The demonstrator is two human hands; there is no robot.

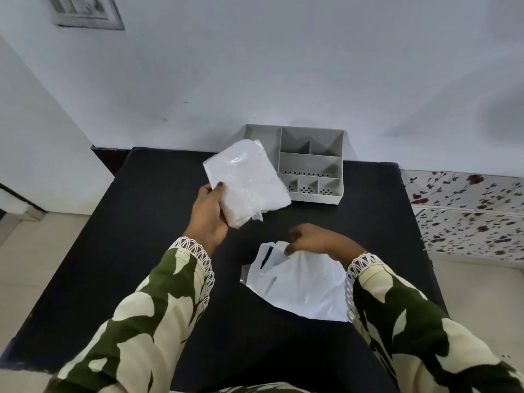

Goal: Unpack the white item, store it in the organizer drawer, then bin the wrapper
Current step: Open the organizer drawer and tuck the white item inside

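Unpacking looks about half done. The left hand [208,214] holds the white item [245,181] up above the table [113,251], its fingers [219,186] closed on the lower left corner, thumb on top. The item hangs in front of the near left part of the grey organizer [310,165], which stands at the far edge of the table against the wall. A clear film seems to cover the item, with a loose tail at its lower edge, though glare makes it hard to be sure.

The right hand [314,241] rests low near the body, fingers pinched on the top edge of the opened white wrapper [297,285], which lies crumpled on the table well apart from the organizer.

By my reading, the step in hand is freeing the item from its packing. Next, any remaining film must come off, likely needing both hands, so the right hand would have to let the wrapper go. Then the item goes to the organizer; no drawer front shows from here, only open compartments. No bin is in view.
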